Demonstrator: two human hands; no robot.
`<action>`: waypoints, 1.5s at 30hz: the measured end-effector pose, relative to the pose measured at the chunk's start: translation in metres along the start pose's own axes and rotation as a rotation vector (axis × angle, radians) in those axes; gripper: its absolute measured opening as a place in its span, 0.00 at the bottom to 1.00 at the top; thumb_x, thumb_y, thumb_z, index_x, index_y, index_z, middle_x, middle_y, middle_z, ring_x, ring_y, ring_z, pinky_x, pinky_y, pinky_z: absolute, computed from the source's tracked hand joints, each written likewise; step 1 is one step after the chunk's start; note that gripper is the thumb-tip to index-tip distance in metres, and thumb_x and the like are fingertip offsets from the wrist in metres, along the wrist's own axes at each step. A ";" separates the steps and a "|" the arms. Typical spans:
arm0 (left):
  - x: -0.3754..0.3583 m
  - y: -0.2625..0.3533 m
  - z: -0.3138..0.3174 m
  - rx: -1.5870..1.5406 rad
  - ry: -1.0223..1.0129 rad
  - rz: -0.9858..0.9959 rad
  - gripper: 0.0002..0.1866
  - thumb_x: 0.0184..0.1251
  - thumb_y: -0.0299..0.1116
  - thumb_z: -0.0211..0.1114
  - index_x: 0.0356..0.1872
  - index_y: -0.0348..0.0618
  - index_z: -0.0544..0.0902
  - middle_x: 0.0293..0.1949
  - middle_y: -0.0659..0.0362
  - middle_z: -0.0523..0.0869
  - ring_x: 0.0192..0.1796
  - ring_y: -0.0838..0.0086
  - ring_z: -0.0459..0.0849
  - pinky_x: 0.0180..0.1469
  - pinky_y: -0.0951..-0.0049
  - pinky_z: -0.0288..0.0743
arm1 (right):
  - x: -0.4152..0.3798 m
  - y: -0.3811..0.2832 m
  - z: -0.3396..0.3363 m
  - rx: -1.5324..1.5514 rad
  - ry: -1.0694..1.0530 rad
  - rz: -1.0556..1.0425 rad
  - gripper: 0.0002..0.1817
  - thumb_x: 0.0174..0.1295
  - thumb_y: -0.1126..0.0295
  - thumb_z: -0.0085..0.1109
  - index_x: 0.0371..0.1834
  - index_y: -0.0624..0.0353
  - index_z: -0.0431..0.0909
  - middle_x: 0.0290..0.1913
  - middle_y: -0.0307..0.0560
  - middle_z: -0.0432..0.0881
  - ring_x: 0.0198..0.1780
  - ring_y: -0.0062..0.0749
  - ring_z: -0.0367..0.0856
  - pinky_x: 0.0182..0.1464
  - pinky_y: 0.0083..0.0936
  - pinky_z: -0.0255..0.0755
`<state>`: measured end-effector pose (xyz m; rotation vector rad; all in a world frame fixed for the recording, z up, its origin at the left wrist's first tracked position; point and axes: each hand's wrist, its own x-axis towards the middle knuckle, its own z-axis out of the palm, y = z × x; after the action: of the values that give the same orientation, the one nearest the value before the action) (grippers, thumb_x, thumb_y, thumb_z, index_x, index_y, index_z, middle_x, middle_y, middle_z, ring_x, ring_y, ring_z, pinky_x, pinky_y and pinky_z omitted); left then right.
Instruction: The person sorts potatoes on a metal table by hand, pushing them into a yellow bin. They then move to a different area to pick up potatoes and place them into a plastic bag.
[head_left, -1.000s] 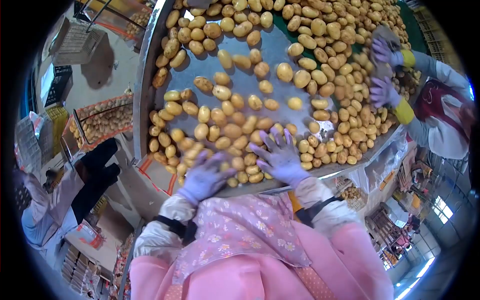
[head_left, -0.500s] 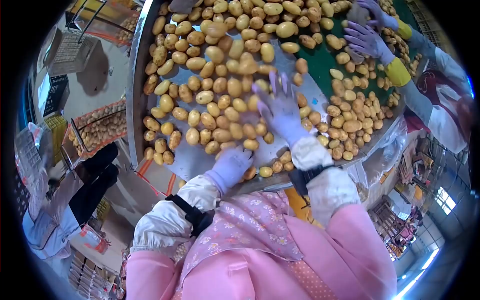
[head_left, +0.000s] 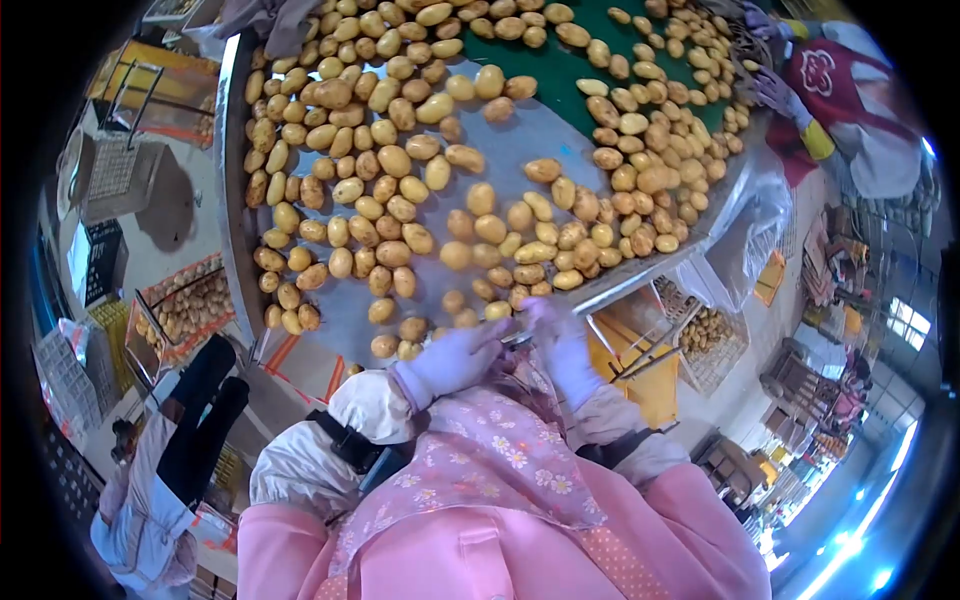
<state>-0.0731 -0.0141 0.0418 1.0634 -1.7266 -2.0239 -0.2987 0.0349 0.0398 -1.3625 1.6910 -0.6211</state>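
Note:
Many potatoes [head_left: 393, 159] are spread over the metal surface of a sorting table [head_left: 480, 130]. At its near edge my left hand [head_left: 455, 362], in a purple glove, lies close to a few potatoes, its fingers pointing right; whether anything is under them is hidden. Just to its right, my right hand [head_left: 558, 345], also gloved, is at the edge with its fingertips near the left hand's. Its fingers are blurred, and I cannot make out anything held.
At the upper right, a co-worker's gloved hand [head_left: 778, 92] is beside the potato heap. Clear plastic [head_left: 752, 210] hangs from the table's right edge. Crates of potatoes [head_left: 712, 335] stand below on the right and left [head_left: 190, 305]. Another person's legs [head_left: 205, 420] show at the lower left.
My right hand has come back from among the potatoes to the near edge beside my left hand. Potatoes lie bunched farther right, and the view has shifted. The co-worker's hands have moved apart.

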 end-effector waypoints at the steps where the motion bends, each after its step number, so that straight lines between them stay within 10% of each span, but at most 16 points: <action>1: 0.000 0.029 -0.018 0.251 -0.067 -0.131 0.21 0.73 0.33 0.62 0.64 0.40 0.79 0.51 0.42 0.85 0.48 0.48 0.87 0.48 0.54 0.82 | 0.004 -0.025 -0.021 -0.005 0.103 0.232 0.17 0.68 0.74 0.56 0.58 0.57 0.83 0.50 0.57 0.84 0.54 0.51 0.84 0.60 0.39 0.76; 4: 0.025 -0.006 -0.047 0.629 0.527 0.313 0.25 0.66 0.31 0.66 0.65 0.44 0.81 0.53 0.50 0.85 0.51 0.50 0.85 0.48 0.54 0.79 | 0.031 -0.001 -0.030 -0.295 0.140 -0.331 0.16 0.69 0.71 0.56 0.59 0.54 0.81 0.50 0.59 0.84 0.50 0.56 0.85 0.54 0.42 0.80; 6: 0.050 0.018 -0.080 0.848 0.608 0.264 0.25 0.69 0.26 0.60 0.68 0.49 0.81 0.63 0.47 0.82 0.63 0.49 0.79 0.65 0.51 0.73 | 0.051 -0.020 0.006 -0.505 -0.112 -0.092 0.14 0.69 0.66 0.58 0.55 0.54 0.81 0.49 0.59 0.83 0.51 0.55 0.86 0.53 0.44 0.81; 11: 0.039 -0.012 -0.120 1.218 0.428 0.116 0.28 0.70 0.35 0.62 0.72 0.55 0.76 0.77 0.47 0.67 0.80 0.48 0.62 0.79 0.44 0.54 | 0.066 -0.020 0.033 -0.619 -0.188 0.052 0.18 0.73 0.54 0.57 0.55 0.54 0.80 0.53 0.58 0.84 0.51 0.53 0.87 0.55 0.49 0.80; 13: 0.001 -0.022 -0.116 1.201 0.481 0.098 0.28 0.67 0.35 0.64 0.70 0.56 0.78 0.76 0.47 0.70 0.79 0.48 0.64 0.78 0.45 0.55 | 0.037 -0.008 0.002 -0.295 0.170 -0.113 0.24 0.72 0.52 0.58 0.64 0.54 0.79 0.57 0.54 0.86 0.53 0.50 0.87 0.59 0.41 0.80; 16: -0.041 -0.035 -0.096 1.166 0.566 0.024 0.27 0.61 0.35 0.68 0.65 0.54 0.82 0.72 0.47 0.75 0.75 0.47 0.68 0.76 0.46 0.60 | -0.023 0.017 -0.063 -0.183 0.357 0.225 0.22 0.70 0.57 0.65 0.62 0.56 0.80 0.57 0.52 0.86 0.55 0.41 0.87 0.58 0.34 0.80; 21: -0.020 -0.013 -0.053 0.824 0.430 0.168 0.21 0.59 0.28 0.66 0.56 0.51 0.86 0.65 0.52 0.81 0.66 0.50 0.78 0.67 0.48 0.72 | -0.032 0.028 -0.094 -0.836 0.426 -0.208 0.20 0.64 0.57 0.67 0.56 0.54 0.82 0.50 0.49 0.85 0.51 0.51 0.84 0.56 0.43 0.77; 23: 0.007 -0.013 -0.021 0.859 0.288 0.283 0.18 0.58 0.27 0.65 0.50 0.51 0.88 0.62 0.55 0.82 0.62 0.54 0.81 0.61 0.53 0.77 | -0.009 0.015 -0.043 -0.317 0.249 -0.043 0.20 0.66 0.59 0.66 0.59 0.53 0.81 0.51 0.51 0.85 0.53 0.51 0.83 0.56 0.44 0.77; 28: 0.033 -0.016 -0.006 0.924 0.217 0.038 0.18 0.57 0.26 0.64 0.50 0.50 0.87 0.51 0.55 0.84 0.56 0.56 0.83 0.55 0.53 0.80 | 0.013 -0.026 0.018 -0.220 0.278 -0.195 0.20 0.74 0.63 0.62 0.64 0.58 0.76 0.48 0.46 0.84 0.44 0.40 0.85 0.52 0.32 0.79; 30: 0.032 -0.011 -0.009 0.870 0.250 -0.052 0.20 0.58 0.28 0.65 0.54 0.48 0.85 0.51 0.52 0.83 0.54 0.54 0.84 0.51 0.53 0.80 | 0.006 -0.031 0.008 0.758 0.118 0.420 0.23 0.80 0.54 0.54 0.71 0.53 0.70 0.51 0.37 0.81 0.50 0.24 0.80 0.51 0.25 0.76; 33: 0.027 0.027 0.002 0.337 0.235 0.098 0.28 0.64 0.34 0.66 0.67 0.41 0.77 0.57 0.46 0.83 0.57 0.45 0.83 0.58 0.50 0.79 | 0.005 -0.054 0.009 1.039 0.341 0.613 0.24 0.82 0.51 0.48 0.72 0.51 0.70 0.53 0.36 0.79 0.48 0.18 0.77 0.46 0.16 0.73; 38: 0.029 0.018 0.001 0.643 0.403 0.607 0.28 0.61 0.34 0.68 0.63 0.38 0.76 0.60 0.43 0.81 0.66 0.46 0.78 0.71 0.52 0.70 | 0.000 -0.017 -0.041 1.072 0.021 0.471 0.26 0.78 0.51 0.53 0.74 0.47 0.68 0.53 0.34 0.79 0.52 0.21 0.79 0.51 0.17 0.73; 40: 0.021 0.012 -0.040 0.823 0.405 0.463 0.25 0.57 0.33 0.70 0.57 0.43 0.81 0.61 0.48 0.82 0.66 0.49 0.79 0.70 0.55 0.70 | -0.019 0.015 -0.086 0.410 0.130 0.501 0.30 0.76 0.57 0.58 0.78 0.51 0.64 0.53 0.43 0.81 0.51 0.36 0.83 0.54 0.37 0.79; 42: -0.010 -0.006 -0.094 0.669 0.628 0.161 0.20 0.56 0.28 0.69 0.53 0.46 0.84 0.60 0.49 0.82 0.60 0.51 0.83 0.62 0.58 0.76 | -0.042 0.067 -0.140 -0.778 0.006 -0.111 0.31 0.75 0.62 0.60 0.79 0.54 0.64 0.60 0.50 0.82 0.52 0.43 0.83 0.55 0.40 0.79; 44: -0.038 -0.005 -0.141 1.054 0.995 -0.206 0.24 0.63 0.39 0.67 0.61 0.48 0.83 0.67 0.45 0.76 0.72 0.45 0.70 0.74 0.41 0.58 | -0.049 0.060 -0.174 -0.571 -0.061 0.712 0.29 0.75 0.68 0.57 0.78 0.58 0.66 0.68 0.58 0.78 0.62 0.45 0.81 0.65 0.38 0.74; 45: -0.040 -0.054 -0.145 1.016 1.077 -0.296 0.25 0.67 0.44 0.65 0.65 0.52 0.81 0.69 0.44 0.74 0.76 0.43 0.62 0.76 0.34 0.48 | -0.030 0.075 -0.177 -0.583 -0.066 0.693 0.29 0.75 0.68 0.57 0.78 0.58 0.66 0.68 0.58 0.78 0.62 0.45 0.81 0.65 0.38 0.74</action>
<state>0.0664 -0.0815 0.0032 2.1915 -1.8623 -0.2122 -0.4877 0.0613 0.0790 -1.0224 2.2105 0.3332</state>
